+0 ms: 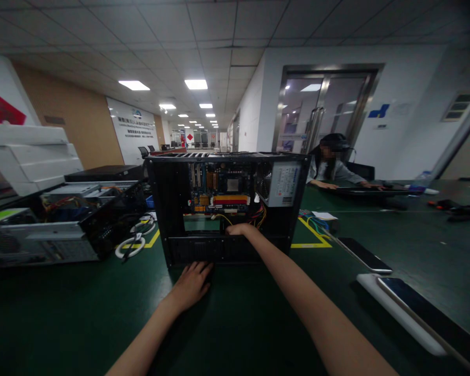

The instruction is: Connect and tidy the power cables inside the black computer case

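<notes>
A black computer case point(198, 251) stands upright on the green table with its side open towards me. Inside it are a motherboard point(235, 184), red and yellow memory sticks point(230, 200), and a silver power supply point(285, 183) at upper right. My left hand point(192, 282) lies palm down on the table, fingers apart, its fingertips at the case's lower front edge. Into the lower part of the case reaches my right hand point(237, 230), its fingers closed by a dark part and loose cables point(260, 215). What they grip is hidden.
Another opened computer case point(62, 237) lies on the left, with coiled white cable point(130, 248) beside it. White boxes point(43, 162) are stacked behind. Phones point(364, 254) and a white slab point(399, 313) lie on the right. A person point(331, 164) works across the table.
</notes>
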{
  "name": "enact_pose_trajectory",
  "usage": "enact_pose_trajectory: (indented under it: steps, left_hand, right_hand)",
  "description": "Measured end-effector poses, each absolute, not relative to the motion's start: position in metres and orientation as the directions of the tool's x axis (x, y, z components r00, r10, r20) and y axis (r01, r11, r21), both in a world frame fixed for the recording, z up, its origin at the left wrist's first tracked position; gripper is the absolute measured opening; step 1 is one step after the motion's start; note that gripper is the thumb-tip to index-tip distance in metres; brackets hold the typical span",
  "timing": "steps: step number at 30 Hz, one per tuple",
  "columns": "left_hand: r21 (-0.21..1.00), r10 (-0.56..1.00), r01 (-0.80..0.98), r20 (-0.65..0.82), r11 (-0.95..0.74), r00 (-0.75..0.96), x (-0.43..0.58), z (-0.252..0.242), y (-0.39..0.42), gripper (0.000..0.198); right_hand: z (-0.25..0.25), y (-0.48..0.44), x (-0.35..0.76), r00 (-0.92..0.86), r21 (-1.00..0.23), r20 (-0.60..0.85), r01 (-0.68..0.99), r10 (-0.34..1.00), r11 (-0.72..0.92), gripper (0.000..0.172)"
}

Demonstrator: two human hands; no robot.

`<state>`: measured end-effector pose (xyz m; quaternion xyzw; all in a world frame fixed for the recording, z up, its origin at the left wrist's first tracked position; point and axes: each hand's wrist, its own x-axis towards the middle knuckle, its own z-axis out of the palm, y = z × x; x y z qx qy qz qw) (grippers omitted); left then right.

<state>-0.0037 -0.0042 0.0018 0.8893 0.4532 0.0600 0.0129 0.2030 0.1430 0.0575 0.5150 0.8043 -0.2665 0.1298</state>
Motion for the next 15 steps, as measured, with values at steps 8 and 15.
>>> enact_pose_trajectory:
  steps: [8,15]
  left_hand:
    - [0.078,0.807,0.804,0.097,-0.589,0.582,-0.0036,0.0028,-0.0047,0.051]
    - [0.072,0.801,0.799,0.108,-0.596,0.588,-0.0041,0.0016,-0.0037,0.051]
  right_hand:
    - [0.0610,0.1388,0.2047,-0.366,-0.314,-0.504,0.921,0.783,0.229,0.021]
    - [0.0631,0.1372,0.2055,-0.355,-0.331,-0.476,0.920,0.805,0.210,0.022]
